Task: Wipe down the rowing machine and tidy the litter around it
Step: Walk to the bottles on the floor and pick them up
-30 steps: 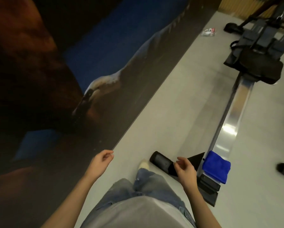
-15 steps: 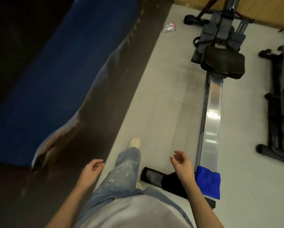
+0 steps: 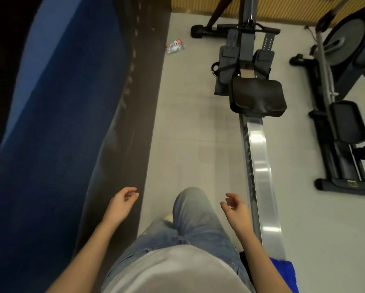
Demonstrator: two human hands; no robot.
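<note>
Pale gym floor (image 3: 188,134) runs between a dark blue wall (image 3: 61,123) and the rowing machine (image 3: 259,157), whose shiny rail stretches straight away from the person toward its black seat (image 3: 257,96). A crumpled clear piece of litter (image 3: 175,47) with a red patch lies well ahead and to the left, close against the wall's foot and near the machine's far end. A blue cloth (image 3: 285,275) sits at the rail's near end, partly hidden behind the right forearm. Both hands are empty, fingers loosely curled: the left hand (image 3: 122,203) on the litter's side, the right hand (image 3: 236,208) just beside the rail. Another exercise machine (image 3: 342,127) stands to the right.
</note>
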